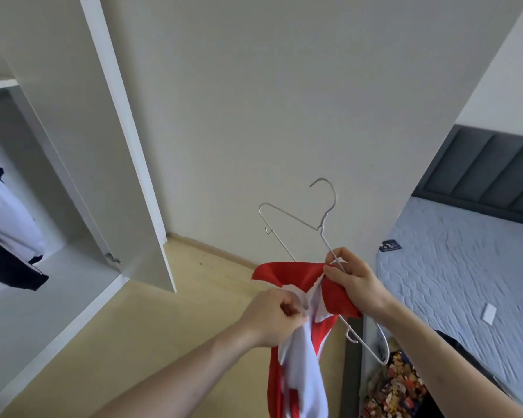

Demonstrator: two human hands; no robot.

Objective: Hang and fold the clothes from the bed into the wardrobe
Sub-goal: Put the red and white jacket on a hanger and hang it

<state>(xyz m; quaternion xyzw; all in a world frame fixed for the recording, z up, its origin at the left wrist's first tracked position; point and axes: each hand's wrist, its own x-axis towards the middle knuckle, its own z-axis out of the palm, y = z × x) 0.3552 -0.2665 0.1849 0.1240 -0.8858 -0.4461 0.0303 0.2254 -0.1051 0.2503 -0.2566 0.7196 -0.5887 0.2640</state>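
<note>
A person's two bare forearms reach forward in a bedroom, seen from a camera on their head. The right hand (355,286) has its fingers curled around one arm of a thin white wire clothes hanger (317,227), pinching it together with the upper edge of a red and white garment (302,342). The hanger is tilted, its hook pointing up toward the plain pale wall (269,101), and its other arm sticks out bare to the upper left. Its lower end shows below the right wrist.

The left hand (274,318) is closed in a fist around a bunch of the garment's white fabric, just beside the right hand. The rest of the garment hangs down from both hands in mid-air, above the light wooden floor (151,321).

To the left stands a white wardrobe (73,321) with its white door (103,146) swung open. Inside, a dark navy and white garment (9,233) hangs at the left edge of the view.

To the right is a bed with a pale blue quilted mattress (465,260) and a dark grey padded headboard (489,167). A small dark object (390,245) and a small white card (489,313) lie on the mattress. A busy multicoloured patterned fabric (396,387) sits at the near corner of the bed.
</note>
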